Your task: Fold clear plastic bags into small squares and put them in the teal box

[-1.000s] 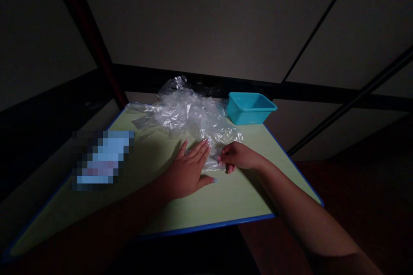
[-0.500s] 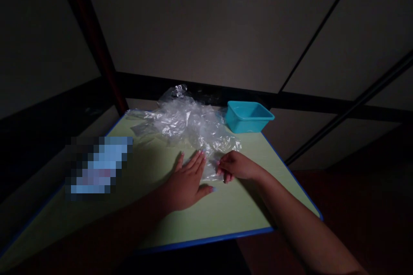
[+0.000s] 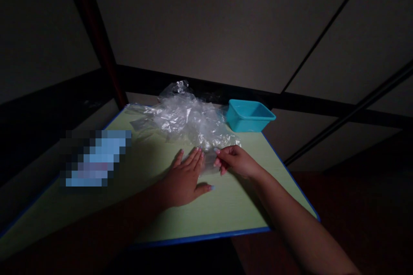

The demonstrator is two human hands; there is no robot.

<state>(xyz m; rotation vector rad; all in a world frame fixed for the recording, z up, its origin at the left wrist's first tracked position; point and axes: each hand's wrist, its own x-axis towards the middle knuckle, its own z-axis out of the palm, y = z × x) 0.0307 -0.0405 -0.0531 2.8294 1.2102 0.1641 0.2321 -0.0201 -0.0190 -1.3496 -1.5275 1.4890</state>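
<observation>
A small clear plastic bag (image 3: 209,164) lies flat on the table between my two hands. My left hand (image 3: 185,182) rests palm down with fingers spread, its fingertips at the bag's left side. With thumb and fingers drawn together, my right hand (image 3: 237,162) pinches at the bag's right side. The exact grip is hard to see in the dim light. Just beyond both hands is a crumpled heap of clear plastic bags (image 3: 190,118), shiny and wrinkled, close to the flat bag's far end.
A turquoise plastic bin (image 3: 247,124) stands at the table's far right corner. A pixelated light-blue item (image 3: 100,157) lies at the left edge. The pale green table (image 3: 232,210) has a blue rim. Dark wall panels (image 3: 209,21) rise behind it.
My right hand has shifted slightly up and left along the bag, its fingers drawn closer together. My left hand stays flat in place. The view has tilted slightly.
</observation>
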